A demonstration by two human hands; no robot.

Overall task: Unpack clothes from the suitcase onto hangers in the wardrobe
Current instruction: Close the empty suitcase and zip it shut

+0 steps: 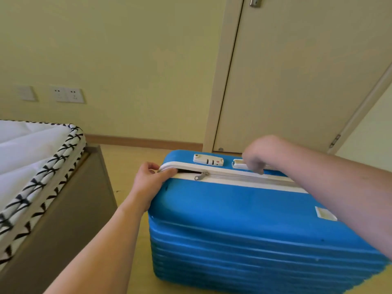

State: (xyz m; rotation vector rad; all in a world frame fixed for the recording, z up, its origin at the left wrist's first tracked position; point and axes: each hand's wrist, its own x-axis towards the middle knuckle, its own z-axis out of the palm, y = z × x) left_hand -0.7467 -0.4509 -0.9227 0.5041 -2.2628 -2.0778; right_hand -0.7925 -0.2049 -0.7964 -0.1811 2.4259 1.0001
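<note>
Bedroom floor, unlabelled blue suitcase (244,219)

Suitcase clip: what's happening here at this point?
A person is opening a blue suitcase that lies on the floor beside a bed. The left hand grips the corner where the zip has begun to part. The right hand is curled at the white handle. The rest is zipped, and no clothes show yet.

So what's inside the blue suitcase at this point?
Only a dark gap shows where the left hand parts the zip on the blue suitcase. The contents stay hidden by the shell.
</note>
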